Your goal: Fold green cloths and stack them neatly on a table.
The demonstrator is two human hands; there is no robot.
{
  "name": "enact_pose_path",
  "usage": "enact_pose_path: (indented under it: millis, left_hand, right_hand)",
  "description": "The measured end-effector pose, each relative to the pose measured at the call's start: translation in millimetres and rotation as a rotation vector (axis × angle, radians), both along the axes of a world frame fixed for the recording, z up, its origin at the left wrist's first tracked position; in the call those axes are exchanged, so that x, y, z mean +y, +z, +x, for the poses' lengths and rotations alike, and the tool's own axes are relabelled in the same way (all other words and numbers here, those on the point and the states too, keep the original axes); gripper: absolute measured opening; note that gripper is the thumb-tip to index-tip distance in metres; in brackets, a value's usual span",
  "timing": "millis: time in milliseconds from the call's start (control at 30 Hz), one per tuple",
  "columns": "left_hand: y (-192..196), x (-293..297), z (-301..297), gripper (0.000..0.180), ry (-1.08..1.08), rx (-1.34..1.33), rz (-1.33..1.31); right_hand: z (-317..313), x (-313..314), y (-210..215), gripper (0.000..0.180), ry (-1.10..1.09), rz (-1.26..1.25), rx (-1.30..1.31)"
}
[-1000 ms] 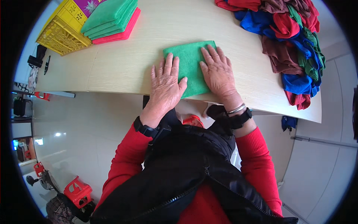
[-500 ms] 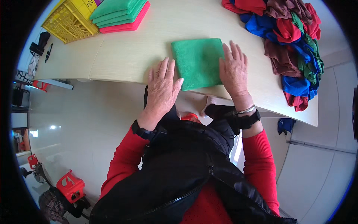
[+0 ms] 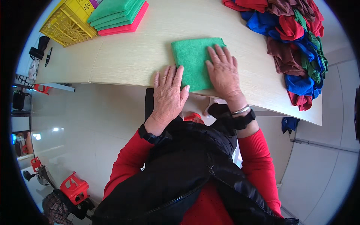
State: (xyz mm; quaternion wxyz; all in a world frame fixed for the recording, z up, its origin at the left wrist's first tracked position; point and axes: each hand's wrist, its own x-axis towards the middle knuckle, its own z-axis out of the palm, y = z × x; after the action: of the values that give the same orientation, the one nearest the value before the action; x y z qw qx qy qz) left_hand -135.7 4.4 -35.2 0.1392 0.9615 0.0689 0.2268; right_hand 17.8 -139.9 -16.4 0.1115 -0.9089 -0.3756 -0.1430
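A green towel (image 3: 192, 62), folded into a neat square, lies flat at the table's near edge. My right hand (image 3: 224, 71) rests on its right side with the fingers stretched out, covering part of that edge. My left hand (image 3: 168, 90) lies with fingers straight at the towel's lower left side, its fingertips touching the border. Neither hand grips anything. At the far left sits a stack of folded green towels (image 3: 116, 15) with a pink towel (image 3: 125, 29) underneath.
A yellow plastic crate (image 3: 69, 28) stands left of the stack. Crumpled red, blue, brown and green cloths (image 3: 296, 48) are heaped along the right of the pale wooden table (image 3: 131, 56). A black pen-like object (image 3: 48, 57) lies at the left end. A red stool (image 3: 74, 187) stands on the floor.
My right hand has moved left, from the towel's right edge onto its surface. The left hand has shifted slightly right and nearer to me, against the towel's lower left border.
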Motion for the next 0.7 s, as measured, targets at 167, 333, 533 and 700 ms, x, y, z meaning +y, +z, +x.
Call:
enact_pose_path:
  millis: [167, 333, 533, 700]
  left_hand:
    - [2.2, 2.3, -1.3, 0.06, -0.017, 0.0, -0.025]
    - [1.6, 15.6, 4.9, 0.062, -0.058, -0.081, -0.232]
    - [11.1, 13.9, 55.2, 0.067, -0.078, -0.002, 0.029]
    - [5.9, 17.2, 64.2, 0.071, -0.116, 0.106, 0.077]
  right_hand:
    - [24.5, -31.1, -3.7, 0.051, -0.181, -0.012, 0.028]
    - [29.9, -20.3, 13.5, 0.05, -0.22, -0.14, -0.159]
    - [33.1, 16.8, -2.6, 0.052, 0.094, -0.03, -0.018]
    - [37.8, 12.4, -6.8, 0.053, 0.092, 0.007, 0.021]
